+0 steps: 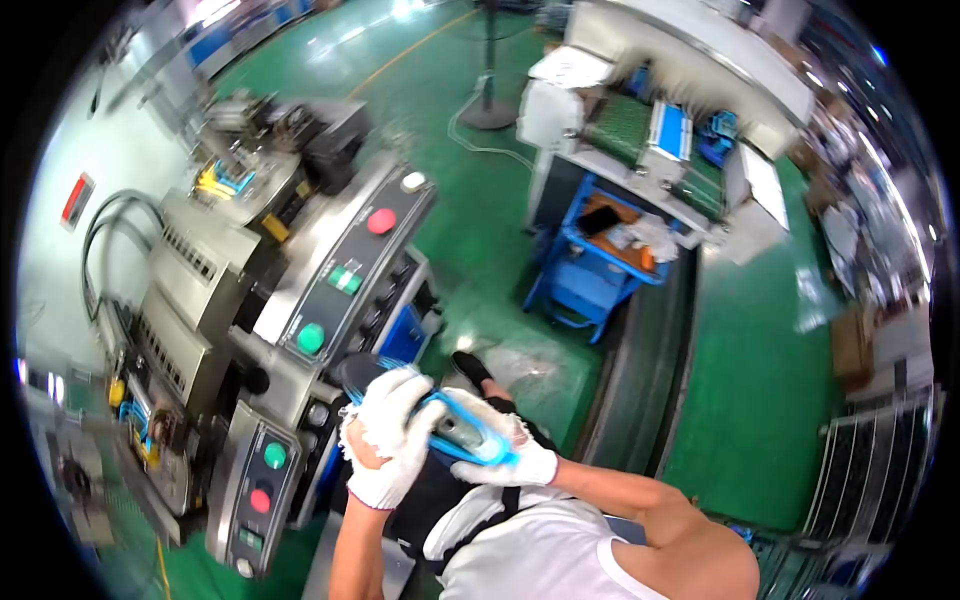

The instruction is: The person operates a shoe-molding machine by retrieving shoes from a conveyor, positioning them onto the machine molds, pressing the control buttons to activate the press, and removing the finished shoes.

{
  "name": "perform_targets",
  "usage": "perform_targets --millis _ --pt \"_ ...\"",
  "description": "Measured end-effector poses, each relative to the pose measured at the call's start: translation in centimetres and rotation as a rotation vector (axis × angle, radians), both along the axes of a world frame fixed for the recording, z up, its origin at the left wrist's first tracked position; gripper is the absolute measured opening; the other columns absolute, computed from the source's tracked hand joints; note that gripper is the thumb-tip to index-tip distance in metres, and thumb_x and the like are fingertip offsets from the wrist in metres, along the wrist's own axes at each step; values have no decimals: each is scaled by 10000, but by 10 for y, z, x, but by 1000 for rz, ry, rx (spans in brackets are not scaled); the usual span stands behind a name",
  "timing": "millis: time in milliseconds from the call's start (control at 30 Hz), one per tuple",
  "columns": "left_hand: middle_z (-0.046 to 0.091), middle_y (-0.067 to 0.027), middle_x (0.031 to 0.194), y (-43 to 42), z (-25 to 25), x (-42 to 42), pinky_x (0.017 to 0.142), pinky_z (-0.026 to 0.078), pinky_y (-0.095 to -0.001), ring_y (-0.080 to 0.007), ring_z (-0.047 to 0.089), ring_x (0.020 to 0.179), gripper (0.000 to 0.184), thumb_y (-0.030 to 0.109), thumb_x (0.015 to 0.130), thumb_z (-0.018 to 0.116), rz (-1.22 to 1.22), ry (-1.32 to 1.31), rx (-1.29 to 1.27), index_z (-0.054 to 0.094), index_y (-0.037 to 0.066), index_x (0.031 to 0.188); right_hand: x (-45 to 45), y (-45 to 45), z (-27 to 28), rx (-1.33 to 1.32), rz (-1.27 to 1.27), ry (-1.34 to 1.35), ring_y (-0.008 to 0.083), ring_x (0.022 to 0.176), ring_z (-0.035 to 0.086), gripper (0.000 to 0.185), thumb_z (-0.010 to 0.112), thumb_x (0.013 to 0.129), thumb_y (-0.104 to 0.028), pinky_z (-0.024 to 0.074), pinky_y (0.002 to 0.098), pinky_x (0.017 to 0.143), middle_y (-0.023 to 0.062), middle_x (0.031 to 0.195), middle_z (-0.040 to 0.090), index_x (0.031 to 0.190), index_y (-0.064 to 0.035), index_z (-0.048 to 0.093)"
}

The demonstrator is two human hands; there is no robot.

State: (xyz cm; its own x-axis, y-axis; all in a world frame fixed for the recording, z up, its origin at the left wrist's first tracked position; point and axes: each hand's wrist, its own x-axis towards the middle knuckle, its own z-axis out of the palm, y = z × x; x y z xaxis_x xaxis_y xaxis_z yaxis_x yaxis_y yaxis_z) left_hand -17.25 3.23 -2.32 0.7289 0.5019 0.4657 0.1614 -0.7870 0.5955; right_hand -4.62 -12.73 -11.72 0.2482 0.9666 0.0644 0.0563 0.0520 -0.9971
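White knitted work gloves cover both of my hands. My left hand [393, 430] has its fingers bent over the upper left side of a blue shoe upper [483, 440]. On the lower right side, my right hand [518, 452] cups the same piece from below. A smooth greyish form, perhaps a shoe last, shows inside its opening. Blue strands stick out behind my left glove, and blur hides their detail. Close beyond my left hand stands a machine control panel [338, 285] with red and green buttons.
A second button panel [262, 490] sits at lower left, beside metal machinery. A blue cart [590, 285] holding a dark item and crumpled white material stands before a conveyor machine [640, 130]. A fan stand base [488, 116] and its cable lie on the green floor. Cardboard boxes [852, 345] line the right.
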Motion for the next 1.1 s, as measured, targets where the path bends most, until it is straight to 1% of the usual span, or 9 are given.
perform_targets --millis 167,367,533,733,800,900,1000,1033,1100 --pt "658 -255 1345 -19 44 120 939 597 -454 -424 706 1122 516 110 815 850 -514 -105 95 686 53 1301 86 -46 28 298 -728 723 270 1245 647 602 767 885 -77 534 430 1099 141 1355 660 1443 -13 551" --pt "646 -240 1362 -10 -16 102 969 584 -473 -448 675 1181 555 86 781 867 -521 109 -10 658 38 1292 284 -54 28 600 -1450 20 233 1249 633 597 736 956 -53 548 421 1069 117 1417 609 1499 -35 489" --pt "645 -215 1350 2 -92 44 947 582 -453 -401 682 1157 497 134 840 843 -228 285 -218 661 44 1294 486 -66 24 -146 -1855 -484 320 1264 618 903 772 882 -619 427 436 1126 221 1373 671 1445 62 584" --pt "662 -193 1337 -15 -120 -24 930 582 -453 -387 680 1160 482 155 873 817 108 418 -307 648 59 1314 644 -130 -19 -673 -1286 -435 305 1101 711 821 648 1001 -384 546 446 969 119 1473 630 1656 -106 239" --pt "625 -197 1372 -24 -124 -46 712 617 -373 -277 729 832 469 119 900 811 188 355 -350 645 82 1337 672 -156 -15 -792 -1167 -308 300 1047 742 851 607 1041 -305 586 449 917 85 1507 617 1727 -161 125" --pt "623 -209 1389 -31 -132 -66 926 585 -417 -346 702 1077 412 178 953 762 288 396 -378 655 56 1331 710 -188 -48 -574 -1233 -890 311 1267 634 870 717 962 -553 501 433 1112 180 1498 610 1559 30 470" --pt "623 -227 1399 -40 -137 -94 1107 492 -456 -391 594 1321 401 222 996 696 379 363 -460 660 16 1338 627 -131 -30 -666 -1416 -585 347 1214 667 915 641 954 -674 509 434 1109 234 1380 678 1420 113 599" --pt "632 -207 1392 -47 -147 -107 1095 493 -466 -381 590 1327 409 245 996 687 442 380 -405 660 26 1340 557 -93 -30 -290 -1324 -711 350 1159 691 979 631 902 -768 526 441 1082 244 1303 717 1327 113 676" --pt "653 -162 1373 -68 -135 -126 1035 515 -466 -349 635 1259 407 281 989 685 661 376 -501 662 44 1319 451 -41 -74 -236 -1135 -582 383 1203 665 798 599 982 -592 526 459 1091 260 1352 664 1393 91 624"
